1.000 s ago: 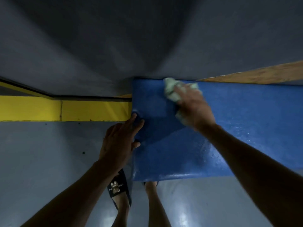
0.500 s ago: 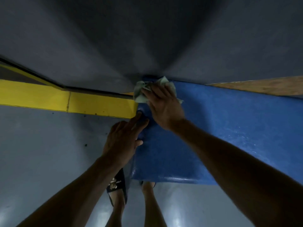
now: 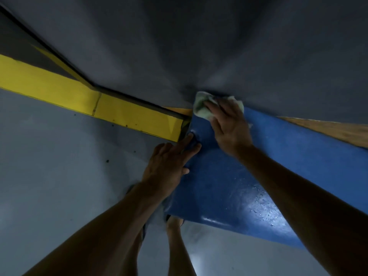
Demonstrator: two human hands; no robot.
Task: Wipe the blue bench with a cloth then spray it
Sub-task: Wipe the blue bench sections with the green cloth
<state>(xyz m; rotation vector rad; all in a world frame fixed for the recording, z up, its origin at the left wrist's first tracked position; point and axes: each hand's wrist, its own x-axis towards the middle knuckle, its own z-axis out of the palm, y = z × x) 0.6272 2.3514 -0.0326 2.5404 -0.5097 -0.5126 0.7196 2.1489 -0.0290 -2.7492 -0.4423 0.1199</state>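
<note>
The blue bench runs from the centre to the right, its padded top shiny and wet near the front edge. A pale green cloth lies bunched at the bench's far left corner against the grey wall. My right hand presses down on the cloth with its fingers spread over it. My left hand rests flat on the bench's left end, fingers straight and pointing toward the corner. No spray bottle is in view.
A yellow bench adjoins on the left along the grey wall. A wooden strip shows behind the blue bench at right. My legs and a sandalled foot stand on the grey floor below the bench.
My right hand has slid the cloth left along the back edge into the bench's far left corner. My left hand has stayed on the left end.
</note>
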